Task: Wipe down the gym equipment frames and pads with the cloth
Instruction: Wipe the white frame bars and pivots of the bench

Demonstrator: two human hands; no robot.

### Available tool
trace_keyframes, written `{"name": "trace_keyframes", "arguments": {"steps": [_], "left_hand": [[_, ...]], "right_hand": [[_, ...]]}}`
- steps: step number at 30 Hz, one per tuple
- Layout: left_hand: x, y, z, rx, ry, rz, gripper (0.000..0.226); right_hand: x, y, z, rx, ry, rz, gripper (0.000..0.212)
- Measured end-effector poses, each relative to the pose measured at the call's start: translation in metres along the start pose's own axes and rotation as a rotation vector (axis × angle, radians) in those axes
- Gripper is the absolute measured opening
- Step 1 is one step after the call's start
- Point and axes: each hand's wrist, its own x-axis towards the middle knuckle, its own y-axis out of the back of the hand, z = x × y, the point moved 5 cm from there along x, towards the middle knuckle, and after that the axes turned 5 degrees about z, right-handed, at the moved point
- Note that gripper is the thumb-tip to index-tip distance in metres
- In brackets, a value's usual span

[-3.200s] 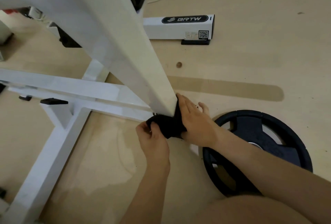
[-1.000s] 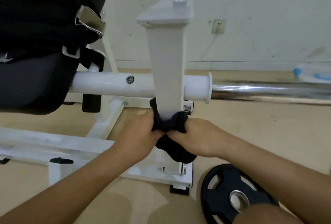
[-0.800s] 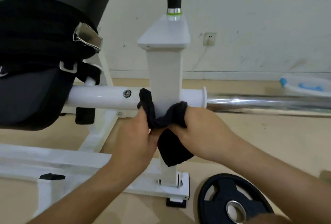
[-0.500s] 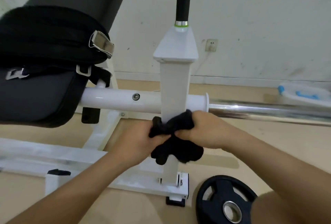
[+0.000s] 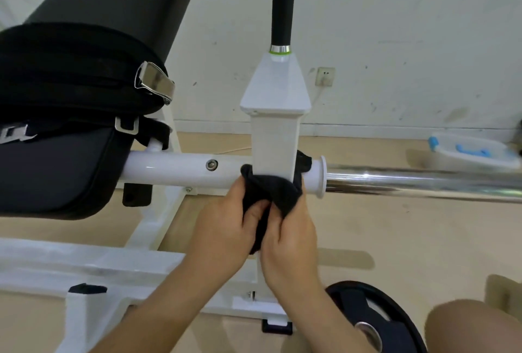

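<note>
Black cloth (image 5: 272,193) loops round the upright white steel post (image 5: 274,141); left hand (image 5: 223,228) and right hand (image 5: 291,239) clench its ends before the post.

Left hand (image 5: 226,228) and right hand (image 5: 291,242) clench close together.

both hands (image 5: 254,228) gripping black cloth (image 5: 271,191) around white upright post (image 5: 275,143)

a gym: white machine frame (image 5: 275,138) beyond the fingers (image 5: 236,200), black pad (image 5: 56,172) left, chrome bar (image 5: 409,180) right, weight plate (image 5: 375,321) below.
</note>
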Motion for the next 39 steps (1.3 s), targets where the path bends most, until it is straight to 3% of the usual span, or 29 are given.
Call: {"name": "trace_keyframes", "arguments": {"steps": [2,4,8,11,15,17,20,22,25,28,32,35,37,39], "left_hand": [[-0.005,0.002,0.001,-0.062,0.061,-0.036,0.027],[-0.001,0.010,0.015,-0.292,0.075,-0.049,0.028],[0.028,0.019,0.047,-0.530,-0.126,0.056,0.045],[0.025,0.016,0.046,-0.353,-0.144,0.206,0.046],[0.004,0.022,0.030,0.040,-0.111,0.281,0.034],[0.004,0.028,0.028,0.012,-0.027,0.278,0.023],[0.007,0.037,0.035,-0.277,0.102,0.214,0.025],[0.011,0.040,0.043,-0.348,0.049,0.195,0.020],[0.012,0.040,0.054,-0.235,-0.096,0.162,0.015],[0.009,0.044,0.056,-0.160,-0.144,0.148,0.024],[0.015,0.047,0.057,-0.308,-0.052,0.235,0.039],[0.019,0.032,0.047,-0.535,0.095,0.249,0.034],[0.017,0.025,0.040,-0.574,0.148,0.235,0.020],[0.015,0.029,0.044,-0.572,0.156,0.232,0.017]], "right_hand": [[0.001,0.007,-0.003,-0.021,-0.048,-0.059,0.042],[0.016,0.012,-0.025,0.122,-0.063,-0.116,0.035],[0.042,0.003,-0.062,0.272,0.114,0.036,0.062],[0.033,0.005,-0.051,0.237,0.155,0.168,0.056],[0.006,0.016,-0.019,0.156,0.072,0.181,0.063],[0.000,0.024,-0.015,0.174,0.046,0.186,0.057],[0.009,0.026,-0.038,0.208,0.082,0.208,0.049],[0.024,0.014,-0.050,0.243,0.106,0.199,0.057],[0.040,0.005,-0.053,0.295,0.145,0.250,0.059],[0.045,0.014,-0.040,0.279,0.128,0.278,0.044],[0.048,0.024,-0.018,0.320,-0.033,0.283,0.024],[0.030,0.004,-0.026,0.420,-0.107,0.143,0.039],[0.025,-0.007,-0.045,0.412,0.008,0.131,0.063],[0.035,-0.010,-0.063,0.350,0.162,0.149,0.071]]}}
